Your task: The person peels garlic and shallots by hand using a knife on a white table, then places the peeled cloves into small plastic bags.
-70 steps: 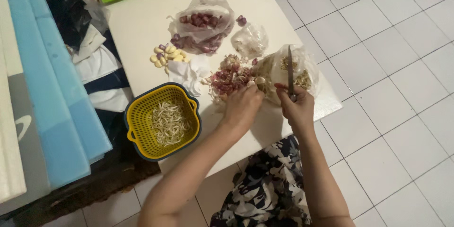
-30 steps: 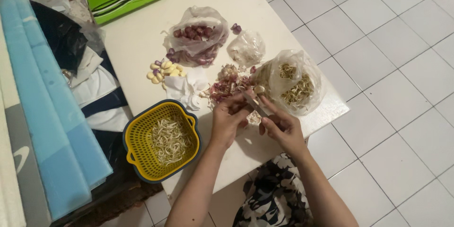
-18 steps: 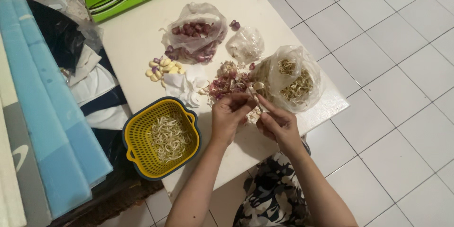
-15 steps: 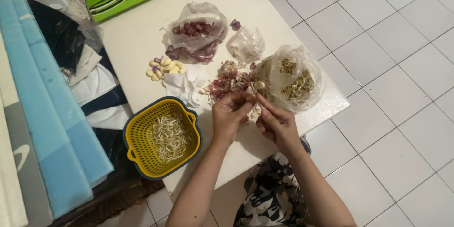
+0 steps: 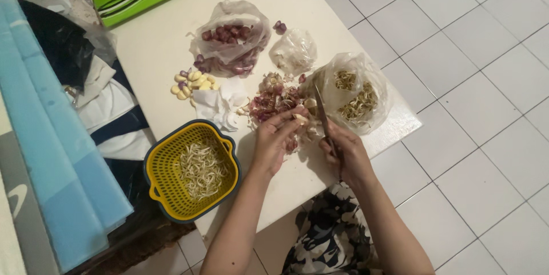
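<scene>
- While the left hand (image 5: 273, 143) pinches a small pale clove (image 5: 299, 119) in its fingertips, the right hand (image 5: 345, 152) is closed around a knife (image 5: 321, 116), blade pointing away from the person.
- The clove sits just above the peel pile (image 5: 273, 100) on the counter (image 5: 154, 46), close beside the blade.
- I judge the main risk is a cut: the clove is small and the left fingertips are very near the edge.
- The clove could slip and drop into the peels, because the grip on it is only a pinch.
- The open bag of sprouts (image 5: 354, 95) lies just beside the knife, so the tip could tear it.
</scene>
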